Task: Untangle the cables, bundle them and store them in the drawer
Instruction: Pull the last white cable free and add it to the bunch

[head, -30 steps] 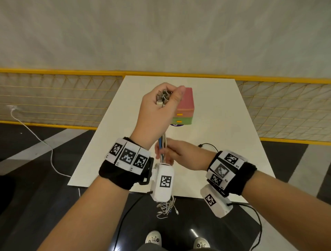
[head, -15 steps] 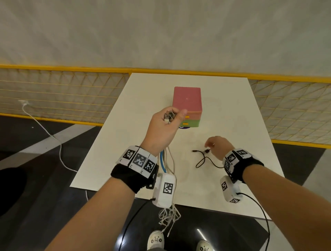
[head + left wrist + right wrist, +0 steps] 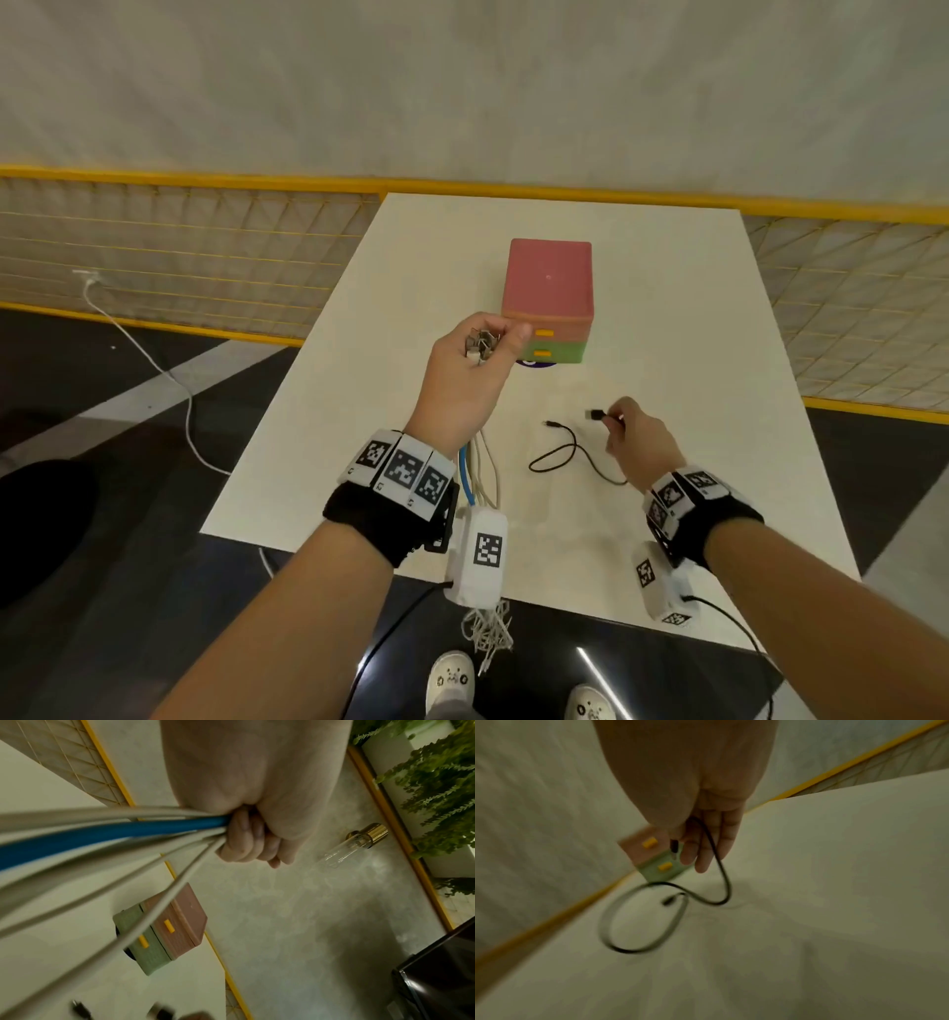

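My left hand (image 3: pixel 475 367) is raised over the table and grips a bunch of cables (image 3: pixel 481 470), several white and one blue (image 3: pixel 107 833), with their plug ends sticking up out of the fist (image 3: pixel 481 343). The loose ends hang below the table edge (image 3: pixel 488 629). My right hand (image 3: pixel 629 434) pinches one plug of a short black cable (image 3: pixel 560 452); the rest of it lies curled on the white table (image 3: pixel 670 902). A small drawer box (image 3: pixel 549 298), pink over green with yellow handles, stands mid-table with both drawers closed.
The white table (image 3: pixel 719 360) has its near edge just in front of my wrists. A yellow-railed mesh fence (image 3: pixel 179 246) runs behind it. A white cord (image 3: pixel 149 360) trails on the dark floor at left. My shoes (image 3: pixel 452 678) show below.
My right hand left the bunch, reached right to the black cable on the table and picked up its plug end. My left hand lowered a little with the bunch.
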`<state>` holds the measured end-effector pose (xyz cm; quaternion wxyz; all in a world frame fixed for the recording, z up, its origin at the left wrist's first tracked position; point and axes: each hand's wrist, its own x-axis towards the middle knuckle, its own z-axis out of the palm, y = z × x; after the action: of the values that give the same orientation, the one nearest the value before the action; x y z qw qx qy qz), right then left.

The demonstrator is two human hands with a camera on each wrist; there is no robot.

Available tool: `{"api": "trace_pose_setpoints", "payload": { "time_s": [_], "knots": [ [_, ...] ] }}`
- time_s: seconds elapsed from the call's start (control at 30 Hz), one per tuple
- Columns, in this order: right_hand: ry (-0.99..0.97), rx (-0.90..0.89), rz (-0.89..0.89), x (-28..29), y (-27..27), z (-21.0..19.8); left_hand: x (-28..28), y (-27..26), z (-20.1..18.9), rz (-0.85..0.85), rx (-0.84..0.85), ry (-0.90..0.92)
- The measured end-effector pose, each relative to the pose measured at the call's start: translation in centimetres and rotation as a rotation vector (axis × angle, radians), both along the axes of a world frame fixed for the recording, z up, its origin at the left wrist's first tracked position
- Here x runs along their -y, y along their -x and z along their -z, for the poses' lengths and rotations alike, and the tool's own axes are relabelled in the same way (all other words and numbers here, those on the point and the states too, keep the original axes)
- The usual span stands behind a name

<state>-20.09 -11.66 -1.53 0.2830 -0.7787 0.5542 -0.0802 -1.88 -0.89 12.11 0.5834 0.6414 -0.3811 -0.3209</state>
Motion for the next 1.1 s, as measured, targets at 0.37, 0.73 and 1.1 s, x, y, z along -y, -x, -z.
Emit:
{"api": "trace_pose_setpoints", "payload": {
  "time_s": [0.37, 0.73, 1.1],
  "knots": [
    [0.172, 0.785, -0.152, -7.9, -3.1, -12.8, 1.3, 4.5, -2.2, 0.115, -0.142, -0.016],
    [-0.063, 0.588, -0.373, -9.7, -0.6, -6.4, 0.7, 1.1, -8.2, -0.027, -0.142, 0.314],
    [-0.105, 0.736, -0.474, -7.6, -4.4, -16.1, -0.4, 0.8, -8.5, 0.169, 0.171, 0.242]
  ]
}}
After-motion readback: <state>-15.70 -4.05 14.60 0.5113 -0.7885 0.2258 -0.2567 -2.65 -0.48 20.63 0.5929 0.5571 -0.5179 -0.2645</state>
